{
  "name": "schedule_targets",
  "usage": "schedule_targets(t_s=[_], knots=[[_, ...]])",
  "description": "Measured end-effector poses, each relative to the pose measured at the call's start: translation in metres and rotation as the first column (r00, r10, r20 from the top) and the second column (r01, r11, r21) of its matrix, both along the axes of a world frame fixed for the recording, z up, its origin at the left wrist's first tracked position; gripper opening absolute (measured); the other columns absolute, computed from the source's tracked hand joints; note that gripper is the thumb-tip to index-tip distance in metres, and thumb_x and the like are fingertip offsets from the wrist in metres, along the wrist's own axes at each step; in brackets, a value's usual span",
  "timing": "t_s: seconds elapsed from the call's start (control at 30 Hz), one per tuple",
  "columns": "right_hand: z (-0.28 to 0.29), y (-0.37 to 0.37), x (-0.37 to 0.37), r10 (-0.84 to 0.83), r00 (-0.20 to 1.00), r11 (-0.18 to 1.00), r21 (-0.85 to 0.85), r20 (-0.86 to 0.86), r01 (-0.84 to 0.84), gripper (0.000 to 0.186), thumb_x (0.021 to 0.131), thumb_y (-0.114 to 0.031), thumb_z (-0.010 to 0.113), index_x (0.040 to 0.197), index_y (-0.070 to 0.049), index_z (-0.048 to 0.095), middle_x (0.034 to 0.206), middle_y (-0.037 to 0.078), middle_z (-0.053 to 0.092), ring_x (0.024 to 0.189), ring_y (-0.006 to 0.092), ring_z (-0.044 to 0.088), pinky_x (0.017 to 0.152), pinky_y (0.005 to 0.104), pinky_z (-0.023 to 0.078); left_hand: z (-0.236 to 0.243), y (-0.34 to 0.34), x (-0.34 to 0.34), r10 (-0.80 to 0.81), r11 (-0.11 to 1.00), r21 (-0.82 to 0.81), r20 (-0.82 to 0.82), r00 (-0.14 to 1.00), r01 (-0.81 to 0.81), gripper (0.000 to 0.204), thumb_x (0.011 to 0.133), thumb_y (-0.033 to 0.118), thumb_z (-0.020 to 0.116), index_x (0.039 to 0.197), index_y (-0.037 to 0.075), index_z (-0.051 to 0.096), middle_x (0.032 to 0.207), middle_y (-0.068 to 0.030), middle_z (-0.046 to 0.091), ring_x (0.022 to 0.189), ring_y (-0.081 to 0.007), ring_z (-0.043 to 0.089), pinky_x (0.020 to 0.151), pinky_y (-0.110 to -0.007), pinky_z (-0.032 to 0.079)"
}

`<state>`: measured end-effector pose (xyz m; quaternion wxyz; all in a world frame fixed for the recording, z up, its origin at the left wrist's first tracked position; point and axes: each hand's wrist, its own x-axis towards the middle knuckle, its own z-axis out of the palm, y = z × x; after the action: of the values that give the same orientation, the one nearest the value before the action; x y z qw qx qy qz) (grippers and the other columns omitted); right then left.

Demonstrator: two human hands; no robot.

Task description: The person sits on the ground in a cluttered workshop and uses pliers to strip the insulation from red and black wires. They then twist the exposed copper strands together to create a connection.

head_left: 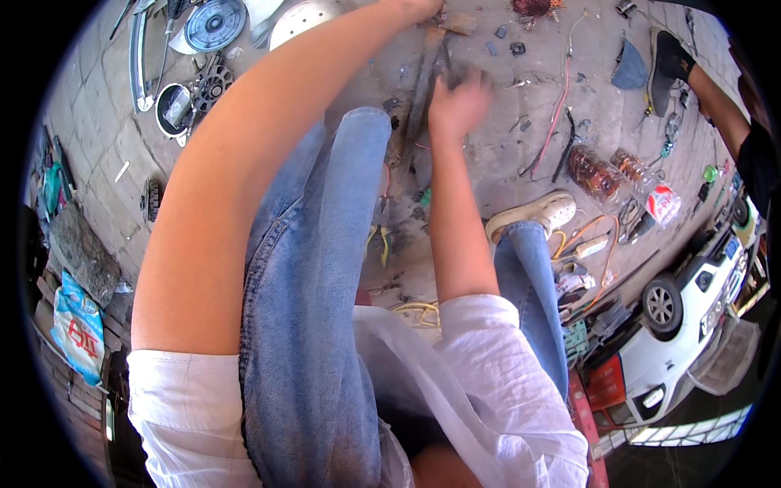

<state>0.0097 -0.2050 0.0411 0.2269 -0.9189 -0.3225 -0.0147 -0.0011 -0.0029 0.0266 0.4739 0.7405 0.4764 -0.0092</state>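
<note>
My left hand (416, 8) reaches to the top edge of the head view, which cuts it off; its fingers do not show. Just below and beside it lies a long, dark, flat metal bar (421, 88), running down toward my knees. A short piece of brown wood (460, 23) lies close to its upper end. Right of the bar is my right hand (462, 102), its fingers smeared by motion. A thin dark rod (446, 55) shows at that hand's upper left; whether the hand holds it I cannot tell.
Yellow-handled pliers (384, 246) lie near my knee. Plastic bottles with copper-coloured wire (596, 172), a red wire (561, 102) and scraps lie to the right. Metal parts (213, 81) are at upper left. Another person's shoe (672, 71) is at upper right, a white car (691, 313) lower right.
</note>
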Motion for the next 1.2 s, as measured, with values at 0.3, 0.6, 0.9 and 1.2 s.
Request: schedule_targets(t_s=[0.3,0.6,0.9,1.2], knots=[[-0.003,0.027,0.016,0.119,0.992,0.991,0.062,-0.045,-0.116,0.025,0.077,-0.013,0.070,0.093,0.003,0.062,0.094,0.021,0.062,0.095,0.0413,0.055,0.084,0.0476,0.046,-0.008,0.001,-0.002,0.027,0.996,0.092,-0.058,0.998,-0.022,0.023,0.069,0.017,0.069,0.077,-0.004,0.071,0.079,-0.0255,0.067,0.078,-0.0360,0.069,0.073,-0.042,0.056],[-0.017,0.032,0.015,0.039,0.999,0.999,0.027,-0.032,-0.039,0.022,0.076,-0.013,0.070,0.089,0.003,0.064,0.089,0.019,0.063,0.091,0.0394,0.057,0.080,0.0467,0.047,-0.014,-0.001,0.001,-0.010,0.989,0.145,-0.051,0.999,0.017,0.021,0.067,0.016,0.068,0.076,-0.003,0.071,0.079,-0.0250,0.067,0.078,-0.0361,0.069,0.073,-0.042,0.056],[-0.002,0.039,0.014,-0.003,0.995,0.995,0.102,-0.102,0.013,0.014,0.078,-0.009,0.067,0.085,0.002,0.062,0.088,0.019,0.063,0.087,0.0393,0.058,0.075,0.0478,0.047,-0.011,0.000,-0.002,0.036,0.992,0.120,-0.066,0.997,-0.028,0.023,0.066,0.016,0.068,0.077,-0.004,0.071,0.080,-0.0268,0.066,0.079,-0.0375,0.069,0.073,-0.043,0.056],[0.002,0.040,0.012,-0.004,0.987,0.993,0.114,-0.163,0.023,0.015,0.079,-0.015,0.067,0.087,-0.002,0.069,0.079,0.015,0.067,0.080,0.0356,0.062,0.072,0.0425,0.050,-0.009,0.000,0.000,0.038,0.990,0.139,-0.052,0.998,-0.030,0.023,0.068,0.015,0.066,0.077,-0.005,0.071,0.082,-0.0271,0.067,0.081,-0.0381,0.069,0.074,-0.044,0.055]])
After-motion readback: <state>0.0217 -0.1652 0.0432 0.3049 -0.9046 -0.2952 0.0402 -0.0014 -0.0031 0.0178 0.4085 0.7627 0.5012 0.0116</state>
